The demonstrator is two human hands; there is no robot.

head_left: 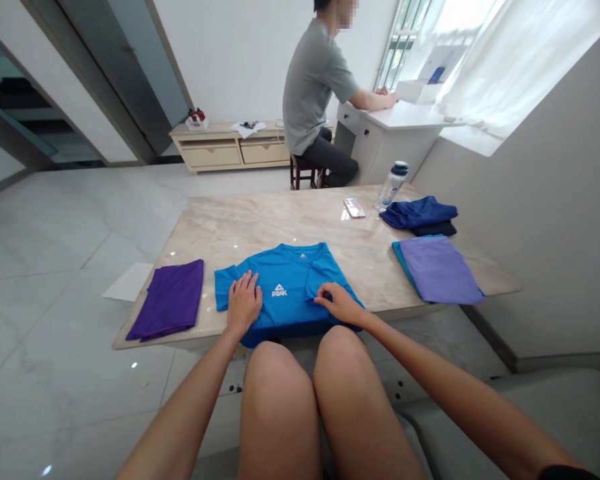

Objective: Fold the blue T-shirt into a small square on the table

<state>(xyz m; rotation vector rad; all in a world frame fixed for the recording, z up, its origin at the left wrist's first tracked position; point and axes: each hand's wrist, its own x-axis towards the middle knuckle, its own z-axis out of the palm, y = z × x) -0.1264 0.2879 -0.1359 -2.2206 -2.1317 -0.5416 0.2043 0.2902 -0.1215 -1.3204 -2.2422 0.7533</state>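
Observation:
A bright blue T-shirt (290, 307) with a white PEAK logo lies front up before me, its lower part hanging over the table's near edge. Its sleeve on the right is folded inward over the chest, while the other sleeve sticks out to the left. My left hand (245, 301) rests flat on the shirt, fingers spread, near that left sleeve. With thumb and fingers curled into a pinch, my right hand (339, 301) holds the edge of the folded-in sleeve. The fabric right between those fingertips is mostly hidden.
Left on the marble-patterned table (260, 217) lies a folded purple garment (173, 300). To the right are folded lavender (440, 270) and dark blue clothes (420, 212), a water bottle (393, 187) and a phone (355, 208). Beyond, a person (315, 87) sits at a white desk (405, 115).

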